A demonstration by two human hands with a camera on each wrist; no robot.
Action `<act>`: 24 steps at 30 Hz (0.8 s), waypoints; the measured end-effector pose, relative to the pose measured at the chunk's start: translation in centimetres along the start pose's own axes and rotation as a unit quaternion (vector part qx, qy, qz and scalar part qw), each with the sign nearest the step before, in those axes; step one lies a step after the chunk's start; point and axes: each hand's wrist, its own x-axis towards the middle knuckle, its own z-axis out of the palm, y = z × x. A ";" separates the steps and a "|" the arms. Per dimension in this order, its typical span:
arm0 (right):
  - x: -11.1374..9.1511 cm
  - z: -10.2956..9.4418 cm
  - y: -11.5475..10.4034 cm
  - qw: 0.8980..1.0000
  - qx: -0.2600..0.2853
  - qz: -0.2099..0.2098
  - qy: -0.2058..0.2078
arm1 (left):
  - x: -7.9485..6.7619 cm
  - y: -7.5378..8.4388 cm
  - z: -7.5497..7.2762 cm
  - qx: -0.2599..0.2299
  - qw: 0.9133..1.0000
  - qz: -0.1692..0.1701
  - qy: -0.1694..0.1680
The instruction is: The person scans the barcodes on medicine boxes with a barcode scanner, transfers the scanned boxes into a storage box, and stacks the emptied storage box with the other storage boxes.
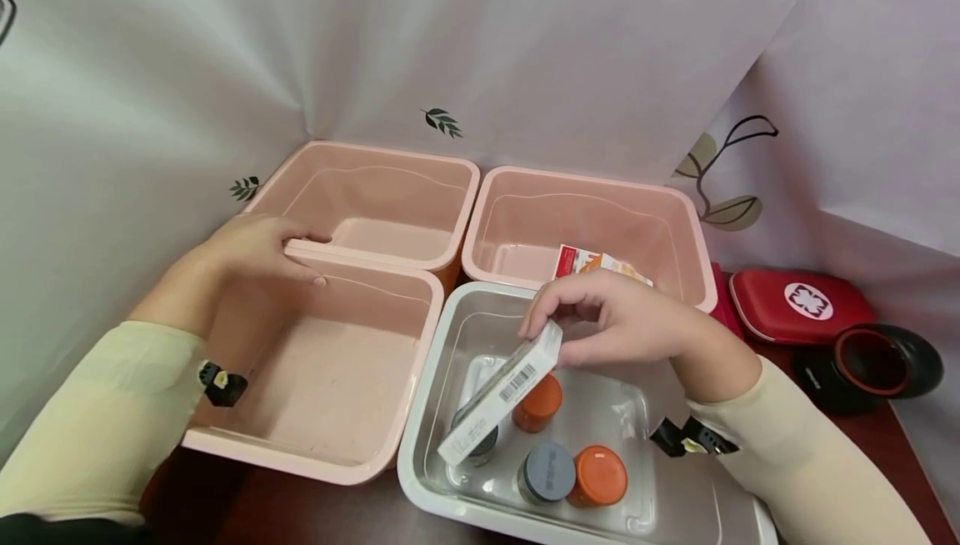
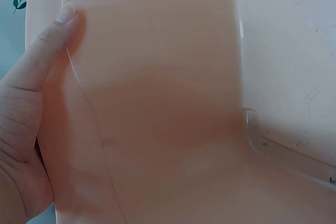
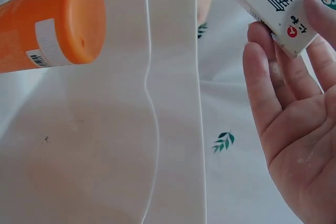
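My right hand (image 1: pixel 611 320) pinches one end of a slim white medicine box (image 1: pixel 502 395) with printed characters, a barcode and a green band. The box slants down to the left over the whitish bin (image 1: pixel 431 412). Under it in that bin stand orange-capped bottles (image 1: pixel 600 476) and grey-lidded jars (image 1: pixel 548 472), one jar partly hidden by the box. My left hand (image 1: pixel 255 249) grips the back rim of the front left pink bin (image 1: pixel 330 378). Its thumb (image 2: pixel 55 38) lies against that bin's inner wall in the left wrist view, and the fingers reach over the rim.
Two more pink bins stand behind, one at back left (image 1: pixel 390 237) and one at back right (image 1: pixel 517 195). The latter holds a red and white box (image 1: pixel 573 260). A red first-aid case (image 1: pixel 772 299) and a black cup-like holder (image 1: pixel 832 374) sit at the right.
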 end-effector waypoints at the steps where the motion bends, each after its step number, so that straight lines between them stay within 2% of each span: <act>1: 0.0 -0.1 0.0 1.000 0.003 0.001 0.006 | 0.0 0.0 0.0 0.000 1.000 -0.002 0.000; 7: 0.0 -0.4 -0.1 0.998 0.046 -0.003 0.043 | 0.1 -0.1 0.1 -0.003 1.000 -0.003 0.000; 10: -0.1 -0.6 -0.4 0.995 0.071 -0.030 0.065 | 0.2 -0.2 0.1 -0.002 1.000 0.000 0.001; 14: -0.5 -1.3 -1.1 0.986 0.078 -0.103 0.103 | 0.5 -0.2 0.2 -0.004 1.000 0.007 0.002; 16: -0.9 -1.8 -1.9 0.977 0.088 -0.139 0.136 | 0.6 -0.2 0.3 -0.006 1.000 0.010 0.003; 18: -1.3 -2.4 -2.7 0.962 0.137 -0.171 0.164 | 0.7 -0.2 0.3 -0.008 1.000 0.011 0.005; 22: -2.4 -3.5 -5.0 0.928 0.255 -0.186 0.200 | 0.5 -0.2 0.2 -0.006 1.000 0.012 0.000; 24: -3.1 -4.0 -6.2 0.915 0.287 -0.196 0.205 | 0.5 -0.3 0.1 -0.003 1.000 0.014 -0.004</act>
